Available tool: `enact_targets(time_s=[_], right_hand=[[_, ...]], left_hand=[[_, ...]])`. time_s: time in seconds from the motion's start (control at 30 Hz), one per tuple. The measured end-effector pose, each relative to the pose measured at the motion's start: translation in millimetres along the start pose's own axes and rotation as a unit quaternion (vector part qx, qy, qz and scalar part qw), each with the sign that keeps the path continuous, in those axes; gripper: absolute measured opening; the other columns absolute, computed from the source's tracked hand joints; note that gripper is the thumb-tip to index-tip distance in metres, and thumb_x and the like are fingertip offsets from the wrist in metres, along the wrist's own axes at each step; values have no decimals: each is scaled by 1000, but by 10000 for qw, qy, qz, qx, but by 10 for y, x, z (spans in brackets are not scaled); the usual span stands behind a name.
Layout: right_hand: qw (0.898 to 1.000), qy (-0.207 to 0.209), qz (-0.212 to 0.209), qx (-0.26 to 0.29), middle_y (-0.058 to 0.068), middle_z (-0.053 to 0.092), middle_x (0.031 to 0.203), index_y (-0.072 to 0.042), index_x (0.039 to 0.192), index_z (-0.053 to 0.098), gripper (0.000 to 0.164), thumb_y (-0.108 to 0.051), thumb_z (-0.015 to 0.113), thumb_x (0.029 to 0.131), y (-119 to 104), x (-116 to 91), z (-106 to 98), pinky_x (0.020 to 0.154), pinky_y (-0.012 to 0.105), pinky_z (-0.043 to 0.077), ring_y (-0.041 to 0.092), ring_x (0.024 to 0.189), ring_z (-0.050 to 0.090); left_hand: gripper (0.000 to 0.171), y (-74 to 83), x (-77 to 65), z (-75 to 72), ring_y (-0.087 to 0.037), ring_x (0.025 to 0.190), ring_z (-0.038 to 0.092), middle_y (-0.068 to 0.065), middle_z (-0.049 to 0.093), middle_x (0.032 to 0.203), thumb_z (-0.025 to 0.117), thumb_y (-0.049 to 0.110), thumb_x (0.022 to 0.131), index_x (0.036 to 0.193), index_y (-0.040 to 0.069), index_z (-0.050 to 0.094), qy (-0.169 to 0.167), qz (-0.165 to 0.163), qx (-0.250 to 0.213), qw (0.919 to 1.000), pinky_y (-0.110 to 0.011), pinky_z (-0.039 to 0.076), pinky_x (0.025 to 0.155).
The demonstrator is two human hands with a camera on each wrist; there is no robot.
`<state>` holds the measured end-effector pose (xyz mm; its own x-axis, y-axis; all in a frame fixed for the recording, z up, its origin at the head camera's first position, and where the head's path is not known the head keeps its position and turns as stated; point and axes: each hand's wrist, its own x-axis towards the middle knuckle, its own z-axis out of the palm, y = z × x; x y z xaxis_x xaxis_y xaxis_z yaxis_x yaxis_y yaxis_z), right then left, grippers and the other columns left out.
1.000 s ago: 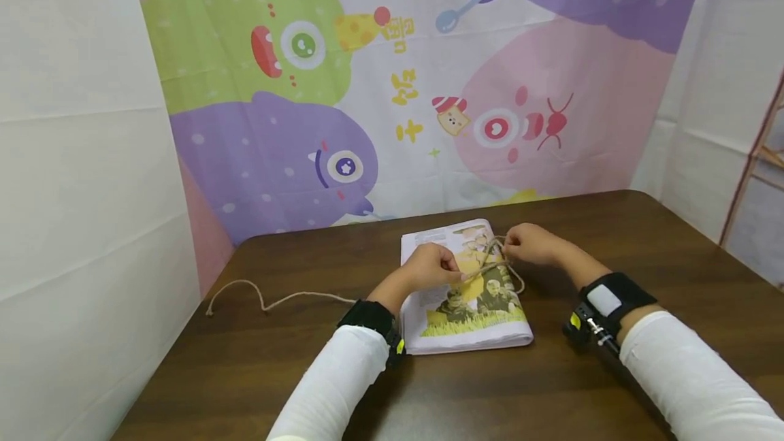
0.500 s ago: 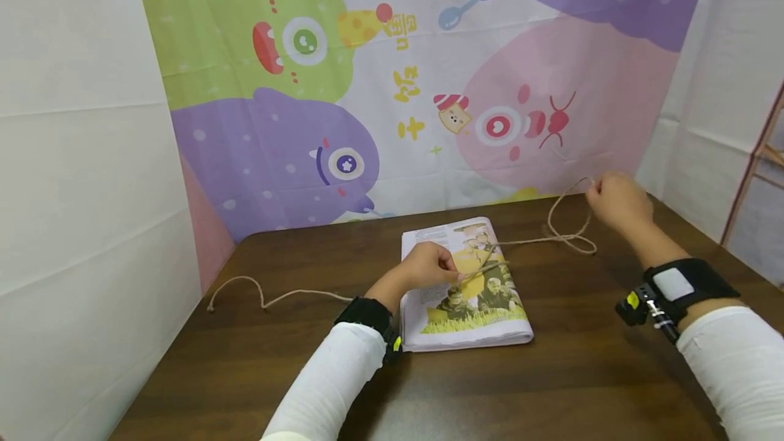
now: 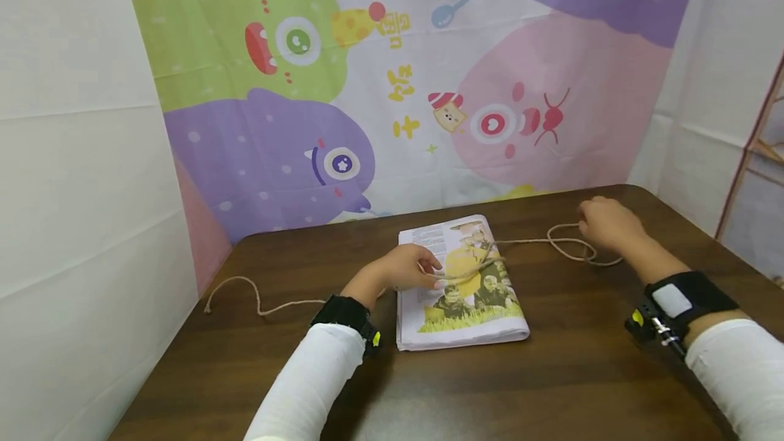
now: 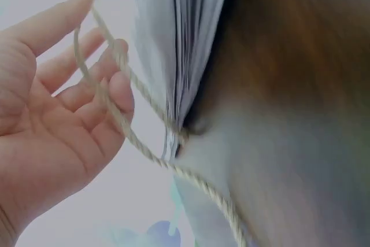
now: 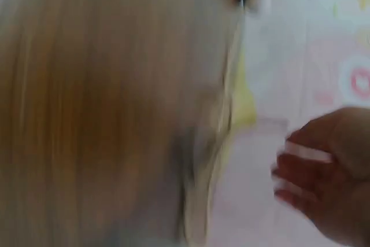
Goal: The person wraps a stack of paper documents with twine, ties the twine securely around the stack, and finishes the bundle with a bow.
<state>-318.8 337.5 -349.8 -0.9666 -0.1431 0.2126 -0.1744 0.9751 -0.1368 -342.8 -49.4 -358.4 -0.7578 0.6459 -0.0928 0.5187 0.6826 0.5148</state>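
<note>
A folded stack of newspapers [image 3: 422, 322] with a colour picture on top lies on the brown table. Twine [image 3: 484, 265] crosses over it; one length trails left, another ends in a loop [image 3: 572, 250] at right. Over the stack's left part is my left hand [image 3: 407, 267], thumb and fingers apart. In the left wrist view two strands of the twine [image 4: 141, 143] run past this hand's loose fingers [image 4: 118, 91], near the thumb tip. My right hand [image 3: 612, 223] is over the table beside the loop. Its fingers [image 5: 300, 172] are loosely bent, apart from the twine, in the blurred right wrist view.
The dark wooden table [image 3: 490, 393] has rounded back corners. Behind it hangs a cloth [image 3: 422, 175] printed with cartoon monsters. White sheets [image 3: 79, 189] stand at both sides. The twine's free end [image 3: 208, 308] lies near the table's left edge.
My right hand pulled the twine out to the right, then lowered and released it; its loop now lies on the table. My left hand shifted left, its pinch on the twine loosened.
</note>
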Motion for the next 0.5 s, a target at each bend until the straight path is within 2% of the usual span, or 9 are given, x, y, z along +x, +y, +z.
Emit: enact_targets(time_s=[0.1,0.17,0.23,0.3,0.37,0.43,0.5], right_hand=[[9940,-200,-860,653,33,58,117,15,118,59,30,2,53,91,-326,139,222,92,58,43,49,111,53],[9875,-564,-1169,895,33,56,123,15,123,56,32,1,53,94,-515,210,332,96,57,41,49,117,50],[9832,-819,-1344,921,31,58,120,14,123,56,32,-2,56,95,-663,264,409,94,55,43,47,115,53],[9807,-942,-1481,867,26,63,110,11,116,61,27,-5,59,95,-762,309,461,88,51,47,42,104,59],[9794,-945,-1599,792,17,64,94,7,103,65,17,-7,62,94,-816,349,497,77,45,50,33,87,62],[9786,-915,-1664,788,8,60,79,2,90,66,10,-7,62,93,-838,378,502,65,39,47,23,71,56],[9796,-887,-1603,820,3,54,72,-3,82,63,13,-7,62,94,-828,389,491,60,35,41,18,63,49]], left_hand=[[23,-67,-52,-59,-12,89,59,3,66,97,77,23,86,106,13,73,-86,-92,26,9999,-28,49,74],[19,-111,-74,-79,-11,83,57,3,66,92,75,26,87,102,14,74,-87,-102,-24,9999,-27,48,70],[18,-155,-89,-89,-11,77,55,3,65,86,74,27,88,98,13,75,-7,-122,-166,9998,-25,46,66],[16,-202,-98,-94,-10,72,53,3,65,80,73,27,89,94,12,76,169,-193,-338,9991,-25,44,62],[15,-240,-100,-106,-10,70,52,3,65,78,73,24,89,92,10,77,440,-294,-523,9972,-24,43,61],[15,-273,-93,-121,-11,70,52,3,66,78,73,22,90,91,8,77,751,-438,-746,9934,-25,43,61],[15,-296,-86,-139,-12,73,54,2,67,80,72,21,90,92,7,76,1022,-547,-939,9888,-26,45,64]])
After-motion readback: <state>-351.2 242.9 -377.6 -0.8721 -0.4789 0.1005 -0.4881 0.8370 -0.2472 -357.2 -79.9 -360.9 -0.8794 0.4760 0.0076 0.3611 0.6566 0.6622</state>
